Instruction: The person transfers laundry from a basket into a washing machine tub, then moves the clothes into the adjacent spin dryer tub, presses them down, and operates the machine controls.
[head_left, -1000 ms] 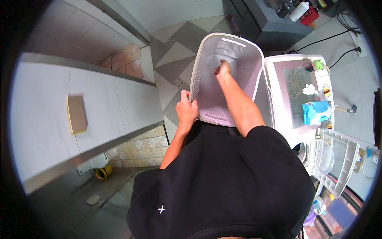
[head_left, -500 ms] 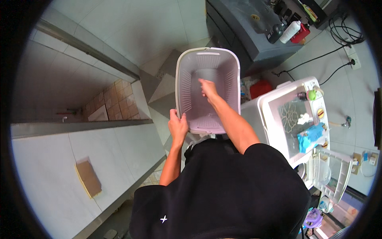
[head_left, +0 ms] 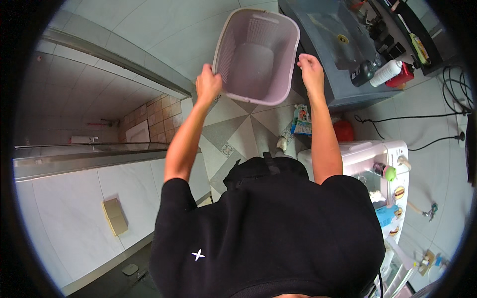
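Observation:
A pale pinkish-grey plastic laundry basket (head_left: 252, 64) with slotted walls hangs ahead of me, its open top facing me. Nothing lies inside it. My left hand (head_left: 207, 84) grips its near left rim, fingers curled over the edge. Just off the basket's right side is my right hand (head_left: 311, 72), its fingers curled in and a narrow gap between it and the wall; I see nothing in it.
A dark grey sink counter (head_left: 333, 59) with several bottles (head_left: 386, 73) stands at the front right. To my right is a white washing machine (head_left: 397, 169) with small items on top. A colourful packet (head_left: 301, 119) and a red object (head_left: 343, 130) sit by the counter's foot.
The basket has moved away from me and tilted. My right hand has come out of its inside to beyond its right side. My left hand has travelled forward with the rim.

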The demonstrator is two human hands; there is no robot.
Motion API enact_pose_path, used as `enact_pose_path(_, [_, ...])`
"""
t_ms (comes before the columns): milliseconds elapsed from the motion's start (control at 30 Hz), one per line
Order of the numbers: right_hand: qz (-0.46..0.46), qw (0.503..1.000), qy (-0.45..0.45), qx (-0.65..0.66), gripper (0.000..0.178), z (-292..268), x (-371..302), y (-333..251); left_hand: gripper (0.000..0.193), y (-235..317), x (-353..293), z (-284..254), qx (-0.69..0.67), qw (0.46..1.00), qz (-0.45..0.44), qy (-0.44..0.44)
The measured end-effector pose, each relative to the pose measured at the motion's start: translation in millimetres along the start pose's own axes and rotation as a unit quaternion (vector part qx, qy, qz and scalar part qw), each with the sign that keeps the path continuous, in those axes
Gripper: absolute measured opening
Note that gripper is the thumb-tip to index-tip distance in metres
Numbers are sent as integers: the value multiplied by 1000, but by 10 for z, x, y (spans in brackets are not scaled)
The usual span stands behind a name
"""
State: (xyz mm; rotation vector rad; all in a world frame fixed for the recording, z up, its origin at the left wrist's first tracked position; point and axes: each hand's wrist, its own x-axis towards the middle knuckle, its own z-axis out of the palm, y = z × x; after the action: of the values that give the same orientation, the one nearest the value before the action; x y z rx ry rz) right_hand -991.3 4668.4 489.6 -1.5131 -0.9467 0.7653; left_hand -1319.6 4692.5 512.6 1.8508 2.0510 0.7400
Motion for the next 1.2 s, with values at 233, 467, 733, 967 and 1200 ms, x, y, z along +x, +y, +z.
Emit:
enact_pose_path(233, [204, 959, -196, 16, 98, 215, -20, -251, 38, 370, 1331, -58, 84, 994, 74, -17])
enact_pose_path(467, [225, 942, -227, 96, 26, 488, 454, -563, 41, 727, 2036, -209, -48, 984, 39, -165])
enact_pose_path(733, [221, 957, -154, 113, 28, 587, 577, -957, 21, 1333, 2832, -369, -79, 963, 105, -235])
enact_pose_path(967, [224, 943, -108, 220, 31, 391, 662, -988, 18, 2294, 3389, -204, 31, 956, 205, -209])
enact_pose_path(1200, [211, 891, -59, 398, 26, 260, 769, -751, 22, 3693, 3146, 106, 141, 897, 381, -177])
